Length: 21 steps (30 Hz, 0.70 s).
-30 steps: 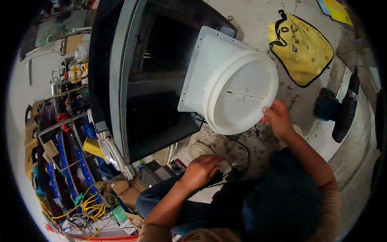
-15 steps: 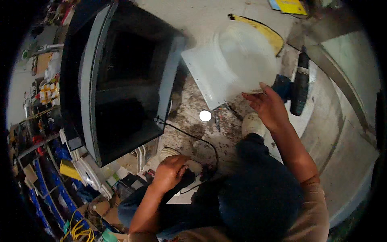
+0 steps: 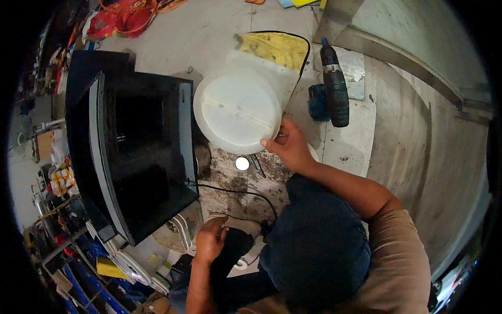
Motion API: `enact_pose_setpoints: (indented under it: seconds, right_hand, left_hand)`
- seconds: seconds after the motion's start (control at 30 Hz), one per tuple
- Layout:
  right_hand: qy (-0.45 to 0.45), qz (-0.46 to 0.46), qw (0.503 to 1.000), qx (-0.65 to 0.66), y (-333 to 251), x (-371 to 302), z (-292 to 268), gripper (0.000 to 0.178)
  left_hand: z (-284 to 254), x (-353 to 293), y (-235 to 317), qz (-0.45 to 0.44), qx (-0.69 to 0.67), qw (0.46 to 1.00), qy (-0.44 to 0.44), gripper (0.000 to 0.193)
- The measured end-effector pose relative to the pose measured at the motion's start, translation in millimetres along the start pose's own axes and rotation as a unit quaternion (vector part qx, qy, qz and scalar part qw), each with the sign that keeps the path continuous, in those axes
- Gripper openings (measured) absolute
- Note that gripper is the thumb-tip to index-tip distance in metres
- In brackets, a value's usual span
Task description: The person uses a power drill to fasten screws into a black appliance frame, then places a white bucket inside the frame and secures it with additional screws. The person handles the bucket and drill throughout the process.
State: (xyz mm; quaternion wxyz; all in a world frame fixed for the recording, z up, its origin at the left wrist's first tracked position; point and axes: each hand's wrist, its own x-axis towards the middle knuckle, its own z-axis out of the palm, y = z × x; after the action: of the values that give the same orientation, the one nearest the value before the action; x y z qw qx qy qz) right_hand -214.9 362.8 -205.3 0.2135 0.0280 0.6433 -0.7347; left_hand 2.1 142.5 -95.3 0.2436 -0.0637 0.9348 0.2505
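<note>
Basically nearest first: a dark trouser leg (image 3: 316, 246), then L hand (image 3: 210, 239) by the other leg, fingers loosely curled, palm side hidden, so can't tell if it's got anything. R hand (image 3: 288, 144) is out farther, closed in a pinch w/ thumb on the near rim of the white plastic duct (image 3: 238, 107), fingertips partly hidden behind. R hand's clearly the nearer one; duct lies up & L of it, in front of the person, round end facing up toward the head, long axis running approx. from that round end up-R to the squarish end. Can't tell if the duct's on the floor (image 3: 222, 162) or held clear. Small bright white disc (image 3: 241, 164) just below the rim; black cable (image 3: 240, 191) nearer the legs. Black box (image 3: 99, 157) w/ grey frame stands L of the duct, close, contact unclear. Drill (image 3: 334, 86) R of the duct, well apart from it. Yellow cloth (image 3: 274, 46) beyond, partly covered by the duct's squarish end in view; red bag (image 3: 125, 18) farthest, up-L.
</note>
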Motion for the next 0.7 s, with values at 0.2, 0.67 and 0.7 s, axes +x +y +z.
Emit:
enact_pose_setpoints:
  seconds: [0.2,0.67,0.7]
  right_hand:
    - [-0.031,0.030,0.999,0.013,-7,-9,-5,0.045]
    - [-0.201,0.197,0.933,0.223,7,12,-48,0.046]
    - [-0.197,0.201,0.937,0.208,7,14,-47,0.045]
  left_hand:
    - [2,4,-2,-0.008,-0.016,1.000,-0.014,0.030]
    - [-4,1,-12,-0.008,0.003,1.000,-0.005,0.029]
    - [-6,1,-12,-0.010,-0.008,1.000,-0.009,0.029]
